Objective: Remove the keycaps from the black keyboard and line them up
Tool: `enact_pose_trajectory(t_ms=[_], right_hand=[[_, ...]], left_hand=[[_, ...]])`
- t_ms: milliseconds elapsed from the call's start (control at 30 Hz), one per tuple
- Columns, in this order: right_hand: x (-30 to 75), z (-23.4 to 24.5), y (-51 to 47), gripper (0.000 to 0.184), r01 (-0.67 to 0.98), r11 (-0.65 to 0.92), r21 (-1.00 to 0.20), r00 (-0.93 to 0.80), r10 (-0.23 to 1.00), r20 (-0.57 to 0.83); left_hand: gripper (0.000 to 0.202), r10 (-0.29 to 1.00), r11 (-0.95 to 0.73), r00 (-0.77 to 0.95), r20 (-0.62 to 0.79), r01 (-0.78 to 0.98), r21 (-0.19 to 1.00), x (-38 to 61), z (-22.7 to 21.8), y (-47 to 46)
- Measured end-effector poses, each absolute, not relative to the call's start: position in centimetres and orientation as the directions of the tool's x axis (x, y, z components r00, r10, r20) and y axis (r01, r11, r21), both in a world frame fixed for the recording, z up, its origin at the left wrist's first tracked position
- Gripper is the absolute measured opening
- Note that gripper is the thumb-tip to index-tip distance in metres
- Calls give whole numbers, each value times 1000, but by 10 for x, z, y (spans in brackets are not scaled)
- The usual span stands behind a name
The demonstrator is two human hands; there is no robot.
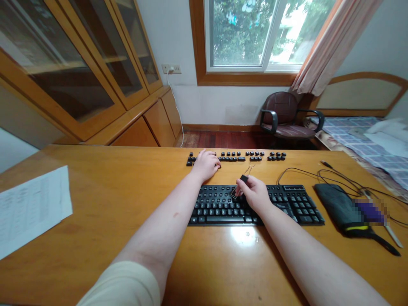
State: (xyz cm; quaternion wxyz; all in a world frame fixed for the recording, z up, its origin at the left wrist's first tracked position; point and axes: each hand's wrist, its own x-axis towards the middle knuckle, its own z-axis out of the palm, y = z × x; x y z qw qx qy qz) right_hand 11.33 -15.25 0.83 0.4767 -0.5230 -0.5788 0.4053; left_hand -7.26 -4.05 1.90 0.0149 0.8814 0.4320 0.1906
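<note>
A black keyboard [287,206] lies on the wooden desk [127,199] in front of me. My right hand [255,193] hovers over its middle keys, fingers closed on a black binder clip [244,180] whose wire handles point up and away. Beyond the keyboard, several loose black keycaps [251,156] lie in rows near the desk's far edge. My left hand [206,164] rests among the left end of those keycaps, fingers curled down onto them; what is under the fingers is hidden.
A sheet of printed paper [30,208] lies at the desk's left edge. A dark pouch [338,208] and tangled black cables [334,174] sit right of the keyboard. Behind the desk stand wooden cabinets [95,72], an armchair [283,117] and a bed [366,136].
</note>
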Motion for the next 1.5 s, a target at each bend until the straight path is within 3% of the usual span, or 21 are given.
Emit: enact_pose_trajectory(t_ms=[233,400,467,533,633,733,967,1500], right_hand=[[116,10,-155,32,233,174,-957,7,984,180],[119,25,-152,30,114,202,-973,89,973,212],[121,31,-141,29,177,203,-963,100,970,222],[121,35,-124,28,357,168,-919,91,973,213],[115,37,-90,22,694,90,-714,51,983,174],[100,37,-60,18,837,92,-540,-45,994,98],[84,29,-35,18,933,174,-315,-175,984,24],[80,10,-37,19,950,140,-279,-128,990,62]], left_hand=[[20,820,-541,448,356,811,225,-72,25,-40],[23,888,-417,330,321,871,260,-89,37,-37],[23,898,-380,290,330,890,253,-98,36,-36],[23,895,-353,252,367,905,239,-105,31,-35],[22,886,-344,241,396,914,214,-109,21,-34],[21,894,-344,248,374,913,217,-107,14,-32],[23,894,-301,168,414,912,280,-107,16,-32],[23,875,-334,147,461,873,356,-109,13,-33]])
